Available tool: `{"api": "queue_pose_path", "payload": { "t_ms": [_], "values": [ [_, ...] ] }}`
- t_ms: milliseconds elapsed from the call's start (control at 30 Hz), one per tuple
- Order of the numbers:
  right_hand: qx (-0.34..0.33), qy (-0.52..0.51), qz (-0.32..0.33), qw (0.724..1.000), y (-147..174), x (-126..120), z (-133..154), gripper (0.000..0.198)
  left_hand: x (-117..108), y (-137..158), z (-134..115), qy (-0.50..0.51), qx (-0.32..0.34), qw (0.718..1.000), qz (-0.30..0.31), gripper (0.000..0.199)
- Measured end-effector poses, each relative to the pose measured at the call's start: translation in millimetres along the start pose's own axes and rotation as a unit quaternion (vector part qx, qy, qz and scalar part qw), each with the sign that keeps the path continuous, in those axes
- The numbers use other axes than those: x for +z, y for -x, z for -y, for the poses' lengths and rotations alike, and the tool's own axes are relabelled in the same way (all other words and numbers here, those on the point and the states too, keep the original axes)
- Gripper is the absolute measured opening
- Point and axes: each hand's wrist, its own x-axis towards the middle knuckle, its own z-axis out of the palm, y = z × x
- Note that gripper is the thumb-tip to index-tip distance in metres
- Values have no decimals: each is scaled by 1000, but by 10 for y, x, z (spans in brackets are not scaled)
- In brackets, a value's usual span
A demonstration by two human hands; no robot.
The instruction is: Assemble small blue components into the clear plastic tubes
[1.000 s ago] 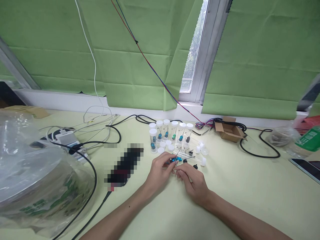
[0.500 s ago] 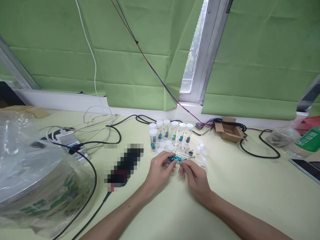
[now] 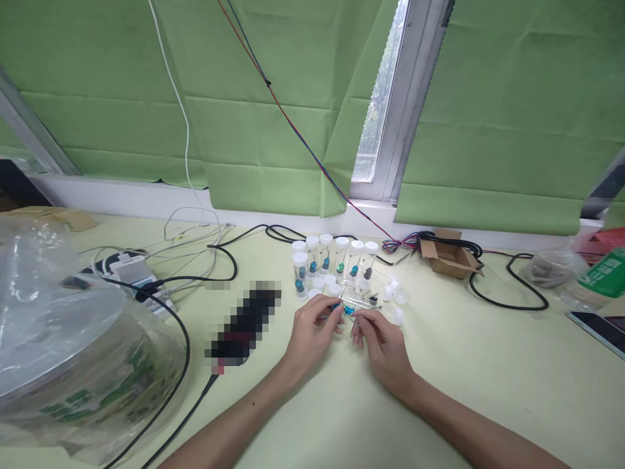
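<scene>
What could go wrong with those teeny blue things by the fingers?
The blue pieces are tiny and right at the fingertips of the left hand and right hand, so one might slip away and be hard to find. The standing clear tubes are narrow and close together just beyond the hands, so a bump could perhaps topple several.
</scene>
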Motion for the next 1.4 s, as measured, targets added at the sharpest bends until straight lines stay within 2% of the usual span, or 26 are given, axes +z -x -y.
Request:
{"api": "queue_pose_path", "payload": {
  "t_ms": [333,733,1133,1400],
  "values": [
    [7,17,-3,1000,10,-3,25,16,-11,-27,5,9,-16,1000,-11,19],
    [-44,76,-24,996,-5,-13,-17,12,-12,-54,22,66,-82,994,-27,24],
    [-77,135,-26,987,-21,-18,4,9,-14,-40,29,36,-64,997,-28,22],
    [-61,135,1,989,-6,-5,3,14,-13,-35,-2,20,-46,998,-26,22]
  ]
}}
